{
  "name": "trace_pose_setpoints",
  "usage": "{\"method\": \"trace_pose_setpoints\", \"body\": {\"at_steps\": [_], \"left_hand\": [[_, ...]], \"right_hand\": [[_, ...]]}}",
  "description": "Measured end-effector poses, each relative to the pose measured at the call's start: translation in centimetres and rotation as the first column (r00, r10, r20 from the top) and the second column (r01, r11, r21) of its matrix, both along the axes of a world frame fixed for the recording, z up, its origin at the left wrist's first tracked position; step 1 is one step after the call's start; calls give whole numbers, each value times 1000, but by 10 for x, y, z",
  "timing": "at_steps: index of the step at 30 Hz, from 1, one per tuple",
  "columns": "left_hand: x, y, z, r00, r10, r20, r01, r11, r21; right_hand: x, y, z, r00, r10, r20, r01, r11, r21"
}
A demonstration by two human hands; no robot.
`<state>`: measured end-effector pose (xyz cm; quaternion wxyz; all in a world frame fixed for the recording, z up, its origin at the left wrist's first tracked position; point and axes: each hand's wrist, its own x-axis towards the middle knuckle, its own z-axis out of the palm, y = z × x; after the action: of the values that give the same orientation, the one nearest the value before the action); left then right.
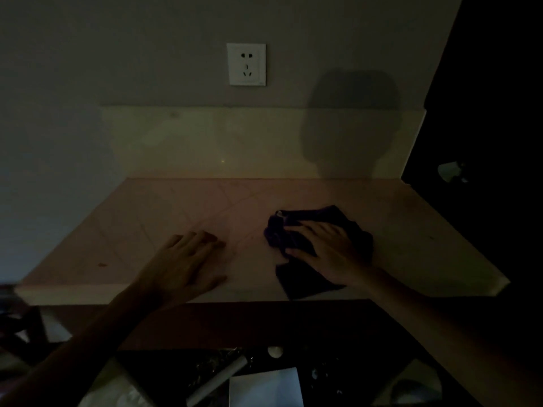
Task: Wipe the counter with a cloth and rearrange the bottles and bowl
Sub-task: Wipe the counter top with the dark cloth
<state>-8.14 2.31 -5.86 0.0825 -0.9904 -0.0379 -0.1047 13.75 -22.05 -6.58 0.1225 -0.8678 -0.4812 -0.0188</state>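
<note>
The scene is very dim. A dark cloth (pixel 296 277) lies crumpled on the pale counter (pixel 147 218), to the right of the counter's middle and close to its front edge; one corner of the cloth reaches this edge. The right hand (pixel 326 251) lies flat on top of the cloth with the fingers spread and stretched, pressing it down; its grip is open, not closed around the fabric. The left hand (pixel 188 259) rests palm down on the bare counter to the left of the cloth, apart from it, and its grip is open too, with nothing under the fingers.

On the wall behind the counter, above the light backsplash, there is a white power socket (pixel 246 64). To the right of the socket a rounded shadow falls on the wall. Below the counter's front edge some objects lie in darkness; I cannot tell what they are.
</note>
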Motion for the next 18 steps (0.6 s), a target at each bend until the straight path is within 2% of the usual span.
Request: {"method": "trace_pose_setpoints", "body": {"at_steps": [5,10,15,18], "left_hand": [[4,9,-6,996,-90,2,90,995,29],[5,12,-8,995,-100,13,100,995,19],[2,12,-6,993,-118,1,118,993,19],[0,11,-4,992,-107,72,110,994,-30]], "right_hand": [[73,91,0,997,-70,-41,70,998,-6],[111,160,3,987,-159,2,159,987,11],[89,151,-1,982,-189,8,189,982,24],[41,124,1,988,-154,-12,154,988,8]]}}
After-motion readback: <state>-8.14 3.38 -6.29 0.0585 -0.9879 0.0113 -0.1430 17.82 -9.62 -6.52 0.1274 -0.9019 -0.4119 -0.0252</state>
